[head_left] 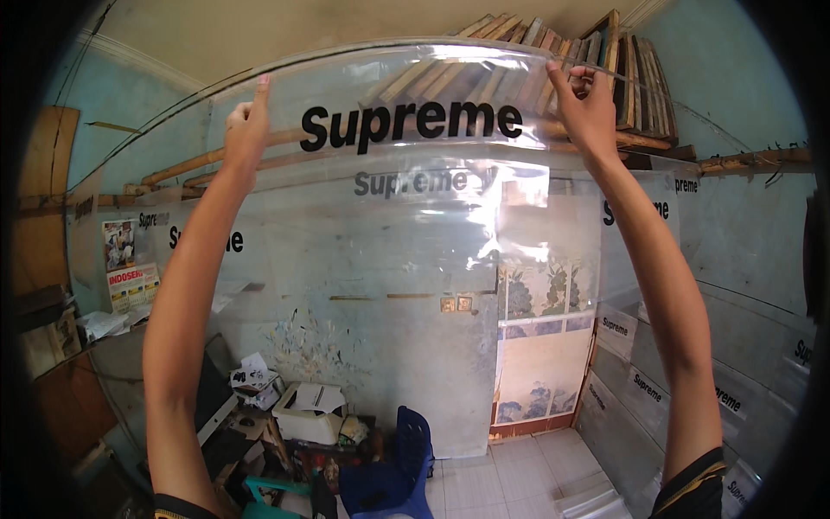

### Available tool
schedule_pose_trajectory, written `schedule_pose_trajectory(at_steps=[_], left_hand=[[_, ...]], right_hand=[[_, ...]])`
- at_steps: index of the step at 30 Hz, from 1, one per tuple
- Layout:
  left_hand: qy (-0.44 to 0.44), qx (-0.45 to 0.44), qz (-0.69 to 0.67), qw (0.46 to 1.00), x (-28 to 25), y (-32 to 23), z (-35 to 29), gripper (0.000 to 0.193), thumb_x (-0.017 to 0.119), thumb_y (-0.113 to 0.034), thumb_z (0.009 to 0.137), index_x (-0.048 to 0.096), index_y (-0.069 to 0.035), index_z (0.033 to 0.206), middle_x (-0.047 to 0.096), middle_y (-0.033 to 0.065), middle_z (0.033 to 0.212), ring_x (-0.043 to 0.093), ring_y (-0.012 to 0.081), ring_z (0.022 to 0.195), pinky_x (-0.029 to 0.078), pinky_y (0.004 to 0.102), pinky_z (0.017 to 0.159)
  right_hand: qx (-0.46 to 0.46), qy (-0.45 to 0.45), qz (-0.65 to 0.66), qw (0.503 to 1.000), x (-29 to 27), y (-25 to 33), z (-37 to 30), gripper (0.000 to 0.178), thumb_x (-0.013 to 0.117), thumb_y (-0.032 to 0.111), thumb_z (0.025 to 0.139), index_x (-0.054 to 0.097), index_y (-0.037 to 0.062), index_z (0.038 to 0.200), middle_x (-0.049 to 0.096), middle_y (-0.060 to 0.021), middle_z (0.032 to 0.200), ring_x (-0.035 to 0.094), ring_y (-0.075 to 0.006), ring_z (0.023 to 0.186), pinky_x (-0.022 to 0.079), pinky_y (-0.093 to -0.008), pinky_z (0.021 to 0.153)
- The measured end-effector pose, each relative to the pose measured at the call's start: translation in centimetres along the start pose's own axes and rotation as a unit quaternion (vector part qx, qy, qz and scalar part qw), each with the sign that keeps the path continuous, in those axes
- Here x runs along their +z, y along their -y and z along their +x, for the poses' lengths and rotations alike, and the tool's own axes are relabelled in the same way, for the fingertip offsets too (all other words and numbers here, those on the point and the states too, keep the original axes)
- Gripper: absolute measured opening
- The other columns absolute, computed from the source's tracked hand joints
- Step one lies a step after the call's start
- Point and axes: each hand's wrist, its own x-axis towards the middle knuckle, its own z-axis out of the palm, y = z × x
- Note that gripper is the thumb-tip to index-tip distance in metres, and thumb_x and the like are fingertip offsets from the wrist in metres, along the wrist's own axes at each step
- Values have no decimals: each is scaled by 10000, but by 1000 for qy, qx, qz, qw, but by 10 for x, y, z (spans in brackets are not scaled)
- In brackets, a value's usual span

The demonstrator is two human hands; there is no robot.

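Both my arms are raised, holding up a clear plastic sheet (346, 86) with bold black lettering printed across it. My left hand (248, 130) is closed on the sheet's upper left part, thumb pointing up. At the upper right, my right hand (590, 108) pinches the top edge between thumb and fingers. A thin dark line (186, 97) runs along the top of the sheet and off to both sides. Light glares on the plastic, and the wall shows through it. More lettering shows behind, on plastic hanging farther back.
Wooden frames (644, 86) lean on a bamboo rack at the upper right. Printed clear sheets (726, 346) hang along the right wall. Below stand a blue plastic chair (415, 450), a white printer (307, 424) and a green stool (268, 486). A patterned door (540, 346) is behind.
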Motion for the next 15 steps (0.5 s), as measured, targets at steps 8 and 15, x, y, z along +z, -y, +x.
schedule_pose_trajectory(at_steps=[8,15], left_hand=[[109,-37,-54,992,-21,-3,-43,808,558,-750,906,517,-57,1319,640,172,1221,594,256,1173,421,439,1052],[-25,-24,-22,999,-49,14,-113,751,589,-662,946,442,-70,1385,669,150,1185,630,213,1100,451,393,996]], right_hand=[[112,118,94,982,-23,-3,-30,541,609,524,997,602,23,1200,603,-64,1095,541,-131,968,452,-283,883],[93,8,127,987,-59,-2,-80,462,643,418,980,595,17,1203,605,-98,1152,556,-199,1094,413,-326,1010]])
